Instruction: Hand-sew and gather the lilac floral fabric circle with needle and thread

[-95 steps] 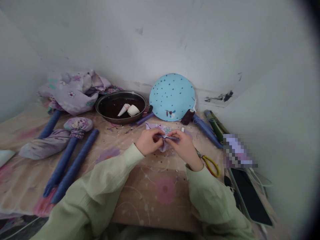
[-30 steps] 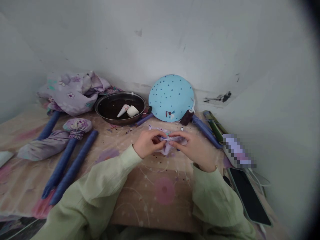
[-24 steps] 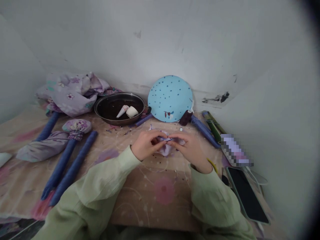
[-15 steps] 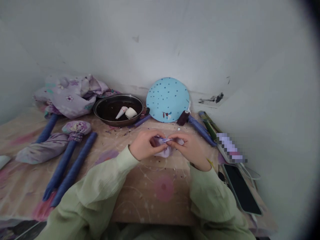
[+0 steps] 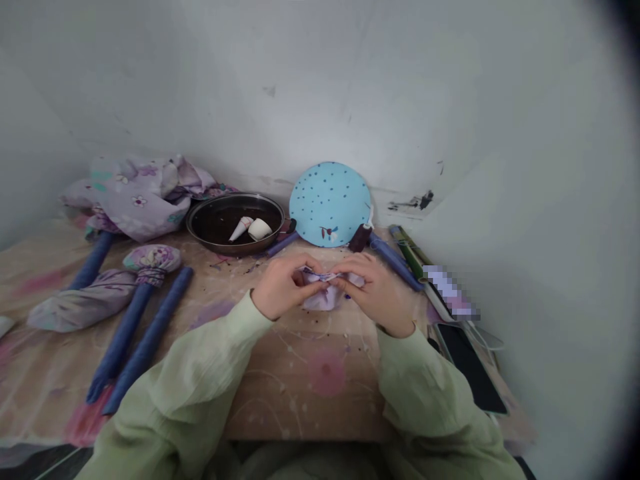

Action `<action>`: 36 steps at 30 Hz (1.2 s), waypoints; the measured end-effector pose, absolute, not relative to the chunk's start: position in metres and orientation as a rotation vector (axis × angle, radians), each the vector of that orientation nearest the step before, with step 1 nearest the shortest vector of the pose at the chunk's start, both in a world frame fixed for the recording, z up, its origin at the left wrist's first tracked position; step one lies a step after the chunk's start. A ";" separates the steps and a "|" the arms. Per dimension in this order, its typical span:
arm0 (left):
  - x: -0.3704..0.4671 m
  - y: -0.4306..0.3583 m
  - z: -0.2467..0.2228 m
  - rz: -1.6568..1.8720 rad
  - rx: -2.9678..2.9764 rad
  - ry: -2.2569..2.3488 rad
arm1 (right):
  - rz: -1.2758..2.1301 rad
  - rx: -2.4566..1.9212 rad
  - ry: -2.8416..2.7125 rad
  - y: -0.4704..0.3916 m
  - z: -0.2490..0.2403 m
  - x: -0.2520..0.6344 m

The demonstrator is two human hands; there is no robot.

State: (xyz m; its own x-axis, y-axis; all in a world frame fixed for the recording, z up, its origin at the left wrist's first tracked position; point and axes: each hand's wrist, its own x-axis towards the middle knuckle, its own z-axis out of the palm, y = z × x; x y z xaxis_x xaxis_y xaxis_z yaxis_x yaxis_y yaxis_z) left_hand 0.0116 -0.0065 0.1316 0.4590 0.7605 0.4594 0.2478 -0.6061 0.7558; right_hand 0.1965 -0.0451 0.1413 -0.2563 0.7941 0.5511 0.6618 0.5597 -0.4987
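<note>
A small piece of light purple cloth (image 5: 323, 299) hangs between my two hands above the middle of the table. My left hand (image 5: 283, 285) pinches its upper edge between thumb and fingers. From the other side, my right hand (image 5: 376, 293) pinches the same edge, the fingertips of both hands almost meeting. The gathered edge looks darker, blue and purple; whether a needle or thread is there I cannot tell. Behind the hands, a spool of dark thread (image 5: 360, 238) leans near a round light-blue dotted board (image 5: 330, 203).
A dark pan (image 5: 235, 250) holding a white spool and a cone stands behind left. Blue wrapped rods (image 5: 150, 340) and cloth-covered pieces (image 5: 83, 301) lie left, before a bundle of floral cloth (image 5: 145, 207). On the right lie a phone (image 5: 473, 367) and green strips (image 5: 407, 253).
My fingertips have spread slightly along the cloth's edge, and more of the cloth shows between them. The whole view has shifted a little.
</note>
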 end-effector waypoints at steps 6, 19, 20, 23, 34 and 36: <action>0.009 -0.005 0.132 1.006 2.110 0.775 | 0.183 -1.198 -2.002 -0.046 0.139 0.197; -0.016 0.004 0.148 1.234 1.985 1.007 | 0.193 -1.286 -1.623 -0.042 0.147 0.213; -0.022 0.005 0.152 1.331 2.007 1.079 | 0.148 -1.343 -1.561 -0.039 0.145 0.223; -0.035 0.007 0.158 1.481 2.093 1.233 | 0.018 -1.526 -1.481 -0.025 0.137 0.257; 0.025 0.009 0.101 1.068 2.311 1.009 | -0.268 -2.128 -1.704 0.063 0.133 0.320; 0.034 0.008 0.093 1.021 2.319 0.976 | -0.333 -2.208 -1.797 0.078 0.133 0.318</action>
